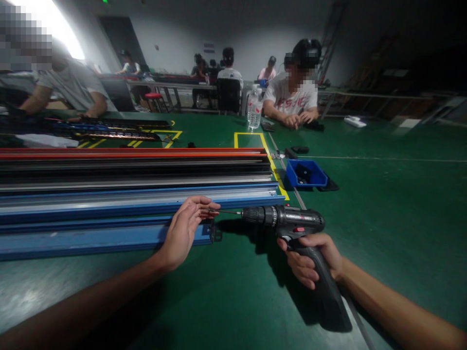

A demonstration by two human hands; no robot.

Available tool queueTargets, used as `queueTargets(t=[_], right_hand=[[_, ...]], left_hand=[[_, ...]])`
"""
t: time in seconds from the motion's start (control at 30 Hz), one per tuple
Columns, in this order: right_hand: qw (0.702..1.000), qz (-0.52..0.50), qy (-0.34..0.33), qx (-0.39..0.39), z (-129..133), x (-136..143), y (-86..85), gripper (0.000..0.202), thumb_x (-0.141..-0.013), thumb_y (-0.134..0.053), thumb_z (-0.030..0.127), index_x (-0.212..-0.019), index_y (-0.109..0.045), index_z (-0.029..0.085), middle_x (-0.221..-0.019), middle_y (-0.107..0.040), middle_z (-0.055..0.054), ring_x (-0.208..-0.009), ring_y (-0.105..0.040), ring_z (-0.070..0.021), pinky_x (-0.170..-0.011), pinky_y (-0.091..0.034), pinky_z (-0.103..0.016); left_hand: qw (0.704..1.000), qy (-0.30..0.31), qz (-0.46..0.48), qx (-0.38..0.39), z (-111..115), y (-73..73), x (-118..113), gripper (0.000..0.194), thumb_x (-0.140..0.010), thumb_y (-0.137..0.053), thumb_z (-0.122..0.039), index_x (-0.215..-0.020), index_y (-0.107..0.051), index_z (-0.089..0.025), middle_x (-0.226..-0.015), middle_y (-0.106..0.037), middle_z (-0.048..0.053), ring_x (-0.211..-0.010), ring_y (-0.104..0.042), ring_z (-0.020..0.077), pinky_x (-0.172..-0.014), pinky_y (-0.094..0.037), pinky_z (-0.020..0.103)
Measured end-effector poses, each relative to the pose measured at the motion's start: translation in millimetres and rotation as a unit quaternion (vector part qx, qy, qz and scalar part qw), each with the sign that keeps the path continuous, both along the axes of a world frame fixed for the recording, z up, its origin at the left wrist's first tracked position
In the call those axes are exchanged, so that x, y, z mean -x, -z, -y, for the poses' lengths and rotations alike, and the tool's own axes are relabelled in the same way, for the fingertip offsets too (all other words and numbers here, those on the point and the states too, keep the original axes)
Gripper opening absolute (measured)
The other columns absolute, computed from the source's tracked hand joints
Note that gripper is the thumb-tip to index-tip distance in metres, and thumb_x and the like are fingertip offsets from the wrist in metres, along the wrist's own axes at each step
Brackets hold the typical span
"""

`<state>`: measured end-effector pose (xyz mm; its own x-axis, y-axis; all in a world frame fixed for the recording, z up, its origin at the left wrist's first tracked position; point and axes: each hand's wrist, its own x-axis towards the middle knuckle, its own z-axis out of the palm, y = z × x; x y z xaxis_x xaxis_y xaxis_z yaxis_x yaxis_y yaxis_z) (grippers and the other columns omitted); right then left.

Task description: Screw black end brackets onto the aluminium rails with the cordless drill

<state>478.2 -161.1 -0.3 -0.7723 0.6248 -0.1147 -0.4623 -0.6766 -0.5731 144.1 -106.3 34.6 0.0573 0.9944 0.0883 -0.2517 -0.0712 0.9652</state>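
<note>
Black drill [286,216] bridges both hands [182,231] [330,255], right curled, left fingers [200,200] extended.

Long rails [127,201] lay on the left of the worktop [394,218]. The left hand [184,236] was near their right ends. Right of that — in the right hand [326,250] — was the drill [288,218]. Behind it sat a bin [310,183], then bottles [254,109].
</note>
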Motion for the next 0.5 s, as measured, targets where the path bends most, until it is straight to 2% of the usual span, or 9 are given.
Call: queueTargets(t=[0.23, 0.5], right_hand=[[1.000, 0.013, 0.010, 0.008, 0, 0, 1.1, 0.038, -0.094, -0.066, 0.044, -0.114, -0.065, 0.012, -0.059, -0.050, 0.008, -0.041, -0.038, -0.0088, -0.048, -0.053, -0.023], [1.000, 0.023, 0.017, 0.002, 0, 1, 0.5, 0.040, -0.091, -0.070, 0.045, -0.112, -0.066, 0.012, -0.058, -0.051, 0.008, -0.042, -0.041, -0.0084, -0.048, -0.052, -0.022]], left_hand=[[1.000, 0.002, -0.017, -0.002, -1, 9.4, 3, 0.025, -0.102, -0.059, -0.044, -0.106, -0.066, -0.020, -0.107, -0.081, 0.008, -0.101, -0.075, 0.0227, -0.096, -0.057, 0.037], [0.997, 0.011, -0.070, -0.030, -2, 14.7, 6, 0.015, -0.103, -0.061, -0.034, -0.106, -0.068, -0.020, -0.109, -0.078, 0.006, -0.100, -0.073, 0.0204, -0.096, -0.058, 0.037]])
